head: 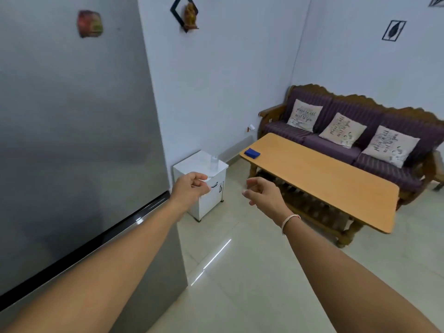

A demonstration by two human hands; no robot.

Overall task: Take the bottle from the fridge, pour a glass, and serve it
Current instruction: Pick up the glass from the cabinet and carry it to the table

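Both hands raised, empty, in front of the closed fridge; no bottle visible.

Left hand hangs just right of the fridge's edge, at the level of the dark seam between its doors, fingers loosely curled, holding nothing. Right hand is further right of the fridge, fingers loosely curled too, nothing in it, a thin bracelet on the wrist. The hands are apart. Clear glass stands upright on the small white cabinet just right of the fridge, beyond the left hand. Wooden coffee table sits well right of the fridge with a blue object on its near-left corner. Purple sofa with three printed cushions stands beyond the table. A magnet sticks on the fridge's upper door.
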